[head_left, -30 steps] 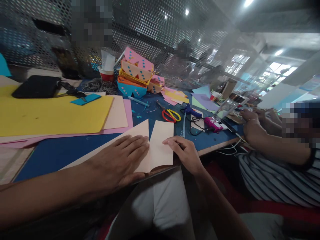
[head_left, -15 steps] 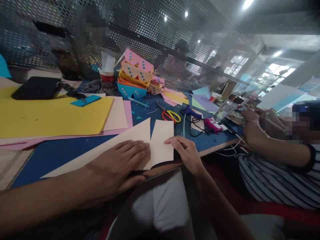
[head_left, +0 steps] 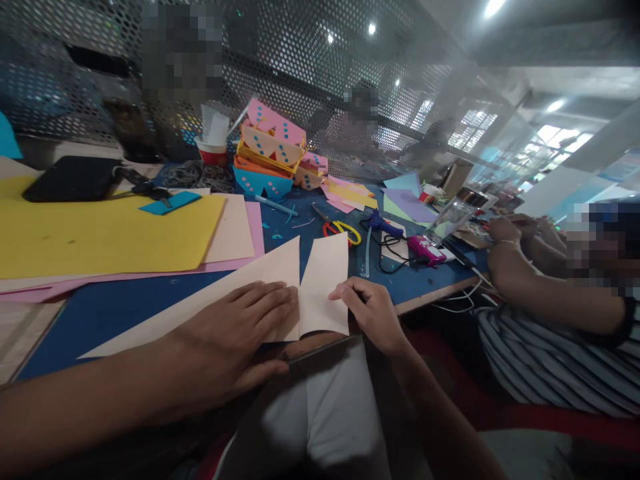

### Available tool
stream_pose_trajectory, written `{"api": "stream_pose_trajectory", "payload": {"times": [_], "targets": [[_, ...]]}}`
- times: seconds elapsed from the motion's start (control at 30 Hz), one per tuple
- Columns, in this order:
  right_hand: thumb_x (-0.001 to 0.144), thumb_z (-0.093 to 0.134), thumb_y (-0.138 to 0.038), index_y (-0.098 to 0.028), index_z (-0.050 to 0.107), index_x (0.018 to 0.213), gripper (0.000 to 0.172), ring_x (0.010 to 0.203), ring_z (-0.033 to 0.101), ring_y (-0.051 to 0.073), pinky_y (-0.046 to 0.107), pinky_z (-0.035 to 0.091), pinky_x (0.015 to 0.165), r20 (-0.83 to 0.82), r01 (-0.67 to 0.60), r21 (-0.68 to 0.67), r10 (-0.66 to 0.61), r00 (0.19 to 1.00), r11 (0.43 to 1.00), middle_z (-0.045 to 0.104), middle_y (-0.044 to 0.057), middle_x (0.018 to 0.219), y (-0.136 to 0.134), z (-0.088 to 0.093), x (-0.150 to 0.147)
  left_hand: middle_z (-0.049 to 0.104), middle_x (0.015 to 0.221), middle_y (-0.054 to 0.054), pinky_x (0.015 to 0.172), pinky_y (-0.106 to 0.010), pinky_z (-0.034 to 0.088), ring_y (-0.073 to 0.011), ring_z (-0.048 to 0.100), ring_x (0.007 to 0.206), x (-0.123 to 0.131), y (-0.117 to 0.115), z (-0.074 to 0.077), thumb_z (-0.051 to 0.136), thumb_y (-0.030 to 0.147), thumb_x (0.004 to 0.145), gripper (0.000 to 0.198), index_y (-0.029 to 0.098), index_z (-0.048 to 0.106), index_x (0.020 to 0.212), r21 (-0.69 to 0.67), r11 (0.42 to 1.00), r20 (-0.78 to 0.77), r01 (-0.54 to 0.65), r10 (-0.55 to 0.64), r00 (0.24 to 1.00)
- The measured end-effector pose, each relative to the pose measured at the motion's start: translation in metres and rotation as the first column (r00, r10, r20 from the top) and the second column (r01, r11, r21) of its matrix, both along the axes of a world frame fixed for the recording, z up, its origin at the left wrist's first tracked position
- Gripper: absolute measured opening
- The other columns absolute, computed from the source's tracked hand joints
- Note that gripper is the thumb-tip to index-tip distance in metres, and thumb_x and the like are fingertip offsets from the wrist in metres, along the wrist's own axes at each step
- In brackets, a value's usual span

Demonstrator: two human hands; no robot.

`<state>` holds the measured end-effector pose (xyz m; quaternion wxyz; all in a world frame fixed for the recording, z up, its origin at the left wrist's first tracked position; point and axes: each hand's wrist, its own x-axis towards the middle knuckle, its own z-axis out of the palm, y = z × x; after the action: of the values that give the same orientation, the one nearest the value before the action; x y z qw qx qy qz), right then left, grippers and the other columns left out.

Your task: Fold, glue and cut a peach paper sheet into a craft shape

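A peach sheet of paper (head_left: pixel 235 283) lies folded on the blue table top (head_left: pixel 125 303) near the front edge. My left hand (head_left: pixel 235 333) lies flat on it with fingers stretched, pressing beside the fold. A folded flap (head_left: pixel 325 283) stands up to the right of the fold. My right hand (head_left: pixel 373 310) has its fingers curled, pinching the lower right edge of that flap.
Yellow, peach and pink sheets (head_left: pixel 115 233) lie stacked at left. Red and yellow scissors (head_left: pixel 340 231), a glue gun (head_left: pixel 383 223), a pink device (head_left: pixel 425 248) and cables lie behind. Paper crafts (head_left: pixel 273 153) stand by the perforated screen. A person in a striped shirt (head_left: pixel 550 360) sits at right.
The right flap has lifted and swung a little toward the fold, with my right hand moving slightly nearer and lower on its edge. My left hand has stayed pressing in place.
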<state>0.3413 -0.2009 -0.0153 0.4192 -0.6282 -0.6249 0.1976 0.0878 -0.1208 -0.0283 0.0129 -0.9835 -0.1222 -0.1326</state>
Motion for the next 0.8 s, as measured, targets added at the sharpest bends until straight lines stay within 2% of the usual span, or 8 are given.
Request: {"api": "stream_pose_trajectory", "payload": {"times": [0.13, 0.33, 0.47, 0.6, 0.8], "targets": [[0.098, 0.054, -0.033, -0.019, 0.076, 0.084, 0.029, 0.077, 0.064, 0.016, 0.025, 0.043, 0.068, 0.007, 0.017, 0.008, -0.017, 1.000, 1.000, 0.073, 0.001, 0.082, -0.001, 0.000, 0.001, 0.050, 0.149, -0.014, 0.115, -0.047, 0.034, -0.0319, 0.044, 0.138, 0.000, 0.000, -0.001, 0.046, 0.062, 0.095, 0.071, 0.014, 0.042, 0.147, 0.016, 1.000, 0.007, 0.005, -0.005, 1.000], [0.101, 0.052, -0.037, -0.022, 0.076, 0.097, 0.028, 0.096, 0.067, 0.017, 0.024, 0.047, 0.082, -0.042, -0.058, 0.060, 0.061, 0.997, 0.996, 0.075, 0.001, 0.100, -0.008, 0.002, 0.000, 0.046, 0.152, -0.016, 0.118, -0.046, 0.029, -0.0312, 0.041, 0.141, -0.002, -0.003, -0.005, 0.044, 0.063, 0.096, 0.073, 0.013, 0.038, 0.149, 0.042, 0.999, 0.026, 0.007, -0.008, 1.000], [0.100, 0.053, -0.037, -0.022, 0.077, 0.093, 0.030, 0.091, 0.069, 0.016, 0.023, 0.048, 0.079, -0.034, -0.045, 0.074, 0.048, 0.998, 0.996, 0.076, 0.001, 0.095, -0.012, -0.002, 0.000, 0.042, 0.155, -0.017, 0.118, -0.050, 0.028, -0.0346, 0.037, 0.143, -0.002, -0.004, -0.005, 0.052, 0.064, 0.091, 0.074, 0.016, 0.042, 0.146, 0.037, 0.999, -0.016, 0.011, -0.010, 1.000], [0.100, 0.054, -0.034, -0.020, 0.078, 0.090, 0.029, 0.086, 0.069, 0.015, 0.022, 0.047, 0.076, -0.009, -0.010, 0.082, 0.011, 1.000, 0.997, 0.076, 0.001, 0.091, -0.011, -0.007, 0.000, 0.040, 0.156, -0.014, 0.120, -0.049, 0.025, -0.0335, 0.034, 0.145, -0.003, -0.005, -0.006, 0.058, 0.057, 0.090, 0.071, 0.019, 0.041, 0.148, 0.024, 1.000, -0.034, 0.010, -0.009, 0.999], [0.099, 0.055, -0.031, -0.020, 0.077, 0.080, 0.031, 0.075, 0.067, 0.013, 0.022, 0.046, 0.070, 0.011, 0.031, 0.102, -0.032, 0.999, 0.994, 0.074, 0.000, 0.079, -0.011, -0.010, -0.001, 0.042, 0.155, -0.015, 0.118, -0.048, 0.028, -0.0335, 0.036, 0.143, -0.004, -0.004, -0.004, 0.062, 0.056, 0.088, 0.075, 0.018, 0.038, 0.148, 0.025, 0.999, -0.025, 0.022, -0.021, 0.999]]}}
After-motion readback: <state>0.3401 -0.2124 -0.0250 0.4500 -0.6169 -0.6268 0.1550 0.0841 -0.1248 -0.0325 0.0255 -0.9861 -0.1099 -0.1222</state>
